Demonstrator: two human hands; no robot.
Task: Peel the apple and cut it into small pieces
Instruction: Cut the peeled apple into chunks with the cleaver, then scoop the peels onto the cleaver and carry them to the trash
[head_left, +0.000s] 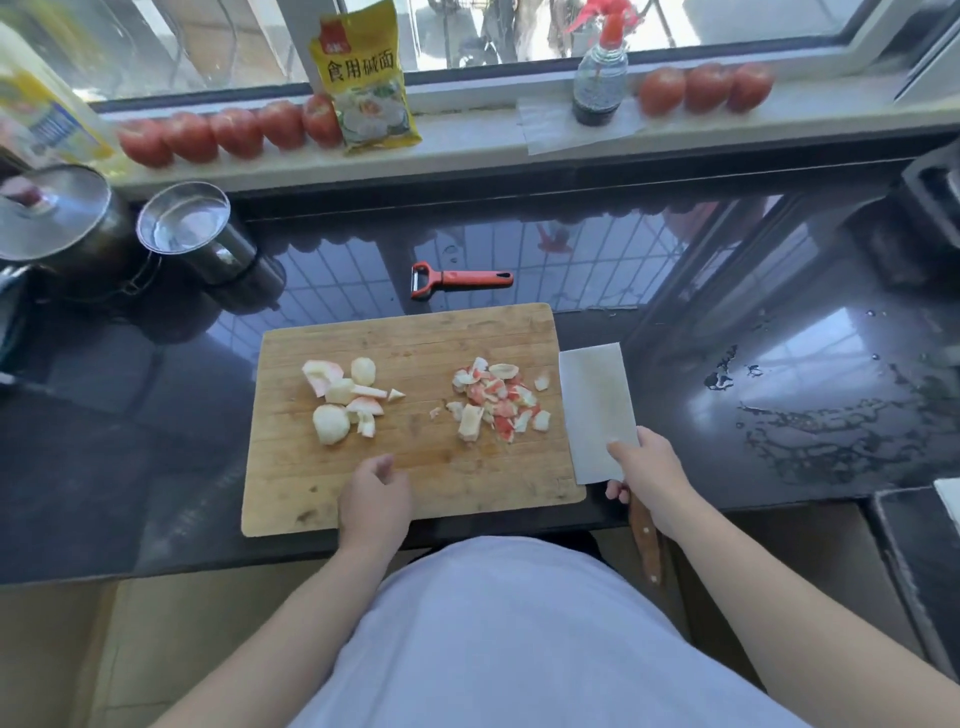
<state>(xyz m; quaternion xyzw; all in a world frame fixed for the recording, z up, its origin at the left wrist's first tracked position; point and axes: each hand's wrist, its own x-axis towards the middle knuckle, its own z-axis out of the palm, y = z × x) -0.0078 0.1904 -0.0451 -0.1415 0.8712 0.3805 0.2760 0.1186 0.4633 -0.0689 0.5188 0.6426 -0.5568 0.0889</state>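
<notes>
A wooden cutting board (415, 332) lies on the dark counter. On its left part sit larger pale apple chunks (340, 397), some with pink skin. A heap of small apple pieces (496, 397) with red skin lies on the right part. My right hand (647, 475) grips a cleaver (597, 410) by its wooden handle, the broad blade lying flat along the board's right edge. My left hand (374, 501) rests on the board's near edge, fingers loosely curled, holding nothing. A red peeler (457, 279) lies on the counter beyond the board.
Two steel pots (182, 223) stand at the left. Tomatoes (228, 132), a yellow packet (366, 78) and a spray bottle (600, 78) line the window sill. Water is spilled on the counter (810, 415) at the right. A dark object (930, 208) sits far right.
</notes>
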